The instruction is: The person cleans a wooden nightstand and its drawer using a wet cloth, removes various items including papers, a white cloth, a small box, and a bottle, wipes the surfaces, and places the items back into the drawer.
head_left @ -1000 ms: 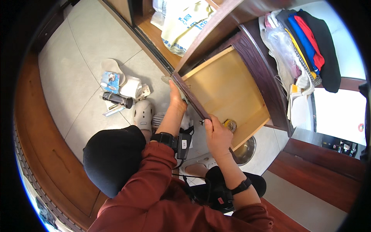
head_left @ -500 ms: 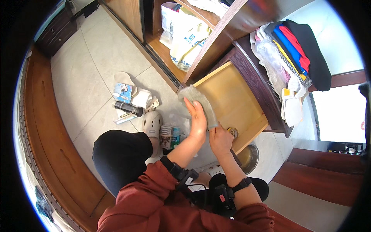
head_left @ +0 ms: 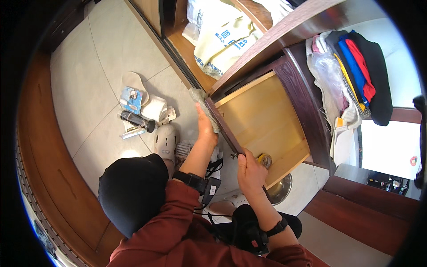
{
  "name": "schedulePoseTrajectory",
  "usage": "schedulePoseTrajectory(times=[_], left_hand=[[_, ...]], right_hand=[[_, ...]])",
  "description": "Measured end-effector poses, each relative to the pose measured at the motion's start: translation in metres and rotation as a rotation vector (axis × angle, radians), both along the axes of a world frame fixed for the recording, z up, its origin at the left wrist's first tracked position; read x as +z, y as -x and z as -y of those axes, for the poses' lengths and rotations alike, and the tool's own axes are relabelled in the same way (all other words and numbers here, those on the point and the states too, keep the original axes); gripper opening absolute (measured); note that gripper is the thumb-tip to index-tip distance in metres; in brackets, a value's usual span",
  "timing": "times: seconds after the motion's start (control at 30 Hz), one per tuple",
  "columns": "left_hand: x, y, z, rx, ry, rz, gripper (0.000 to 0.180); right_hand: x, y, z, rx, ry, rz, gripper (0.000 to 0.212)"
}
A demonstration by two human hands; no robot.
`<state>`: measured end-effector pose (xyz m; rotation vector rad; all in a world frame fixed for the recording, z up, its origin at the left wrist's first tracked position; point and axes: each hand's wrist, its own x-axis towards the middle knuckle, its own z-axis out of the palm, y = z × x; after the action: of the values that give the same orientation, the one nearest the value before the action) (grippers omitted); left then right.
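Note:
A pulled-out drawer (head_left: 262, 111) with a pale wood inside and a dark front stands in the middle. My left hand (head_left: 206, 126) holds a grey-green cloth (head_left: 199, 97) flat against the outer face of the drawer front (head_left: 227, 132); its fingers lie stretched along the cloth. Over the top edge of that front, near a small metal knob (head_left: 234, 155), my right hand (head_left: 251, 174) is closed, thumb on the outer side and fingers inside. Next to those fingers, a roll of yellowish tape (head_left: 265, 161) sits in the drawer.
A flashlight (head_left: 137, 121), an insole (head_left: 134, 83) and small packets lie on the tiled floor at left. Folded clothes (head_left: 351, 71) rest on the cabinet. Cream bags (head_left: 222, 40) fill the open wardrobe. A metal bowl (head_left: 281, 189) stands below the drawer.
The cloth has gone from over the drawer front's top edge down onto its outer face, under my left hand. My right hand has left the cloth's end and grips the front's edge. The view has shifted.

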<state>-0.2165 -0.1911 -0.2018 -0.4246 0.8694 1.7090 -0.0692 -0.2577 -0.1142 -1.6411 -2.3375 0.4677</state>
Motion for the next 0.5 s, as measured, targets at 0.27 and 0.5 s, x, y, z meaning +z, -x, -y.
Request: schedulePoseTrajectory(times=[0.27,0.5], left_hand=[[-0.039,-0.060,0.033,-0.216,0.099,0.154,0.073],[-0.040,-0.087,0.072,-0.466,-0.051,0.414,0.045]], right_hand=[[0.003,0.004,0.000,-0.002,-0.002,0.024,0.027],[-0.004,0.001,0.002,0.001,-0.070,0.056,0.027]])
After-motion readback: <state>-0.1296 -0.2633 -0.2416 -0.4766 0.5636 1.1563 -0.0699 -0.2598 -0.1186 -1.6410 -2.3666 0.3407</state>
